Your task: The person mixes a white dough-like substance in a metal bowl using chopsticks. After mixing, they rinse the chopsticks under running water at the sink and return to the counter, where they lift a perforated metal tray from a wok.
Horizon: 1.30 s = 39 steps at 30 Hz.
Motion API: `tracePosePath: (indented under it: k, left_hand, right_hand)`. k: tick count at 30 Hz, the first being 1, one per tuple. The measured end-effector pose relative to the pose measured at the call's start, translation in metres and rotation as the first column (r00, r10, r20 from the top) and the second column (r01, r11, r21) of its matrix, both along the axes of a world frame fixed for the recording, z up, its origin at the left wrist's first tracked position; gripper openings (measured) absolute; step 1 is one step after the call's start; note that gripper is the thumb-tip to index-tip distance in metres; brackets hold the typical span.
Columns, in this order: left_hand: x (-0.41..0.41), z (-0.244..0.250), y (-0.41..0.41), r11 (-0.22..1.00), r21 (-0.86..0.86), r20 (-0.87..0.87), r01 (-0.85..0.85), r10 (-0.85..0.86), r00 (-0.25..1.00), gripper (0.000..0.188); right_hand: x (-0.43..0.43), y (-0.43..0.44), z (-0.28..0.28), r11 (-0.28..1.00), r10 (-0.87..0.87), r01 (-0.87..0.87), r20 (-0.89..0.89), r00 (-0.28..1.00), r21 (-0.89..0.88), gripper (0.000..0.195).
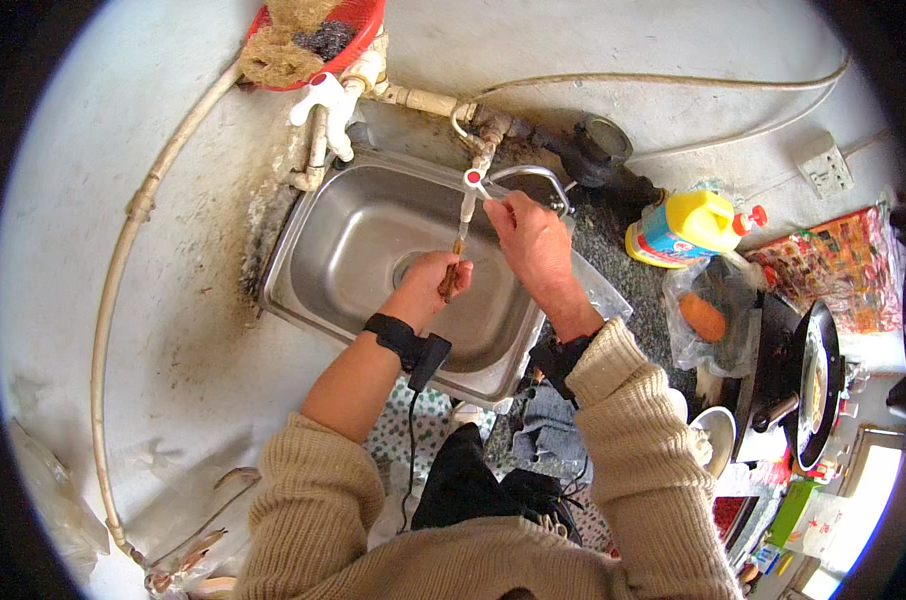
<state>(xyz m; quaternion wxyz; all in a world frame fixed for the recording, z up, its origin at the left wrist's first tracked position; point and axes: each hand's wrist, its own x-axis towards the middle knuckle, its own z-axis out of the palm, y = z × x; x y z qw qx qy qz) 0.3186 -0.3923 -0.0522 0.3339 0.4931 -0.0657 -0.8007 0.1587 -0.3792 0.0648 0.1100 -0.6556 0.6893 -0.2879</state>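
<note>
My left hand [427,282] is over the stainless steel sink [333,232], its fingers closed around a small brown object [450,283]. Fingers cover much of that object, so I cannot tell what it is. Directly above it is the spout of a white plastic tap [469,204] with a red dot on top. A thin stream of water seems to fall from the spout onto the brown object. My right hand [532,236] pinches the tap's white lever between thumb and fingers, at the sink's back right.
Left of the sink, a second white tap [322,97] hangs below a red basket [355,34] holding loofah fibre. On the dark counter [610,225] at right stand a yellow jug [682,229] and a clear plastic bag [678,300]. A frying pan [813,390] sits further right. A curved metal faucet [535,172] rises behind my right hand.
</note>
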Motion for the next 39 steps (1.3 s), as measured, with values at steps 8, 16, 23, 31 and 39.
tracePosePath:
  k: [8,16,23,31,39]
  left_hand:
    - [0.013,-0.007,-0.002,0.962,-0.194,-0.008,0.191,-0.196,0.981,0.029]
    - [0.001,0.008,-0.011,0.998,-0.056,0.009,0.012,-0.012,1.000,0.021]
    - [-0.016,0.057,0.038,0.930,-0.317,0.244,0.184,-0.108,0.964,0.026]
    - [-0.034,0.015,0.020,0.982,-0.100,0.168,0.158,-0.140,0.976,0.015]
    - [-0.040,-0.013,-0.016,0.998,0.060,-0.023,0.015,-0.014,1.000,0.011]
  right_hand:
    - [0.012,0.058,-0.067,0.953,0.048,-0.169,0.427,0.903,0.250,0.029]
    - [0.035,0.132,-0.067,0.955,-0.052,-0.156,0.659,0.751,0.254,0.024]
    - [0.004,0.124,-0.044,0.745,-0.335,-0.387,0.806,0.488,0.544,0.039]
    - [0.009,0.095,-0.051,0.667,-0.552,-0.414,0.784,0.283,0.619,0.030]
    - [0.013,0.103,-0.059,0.725,-0.543,-0.337,0.799,0.257,0.601,0.024]
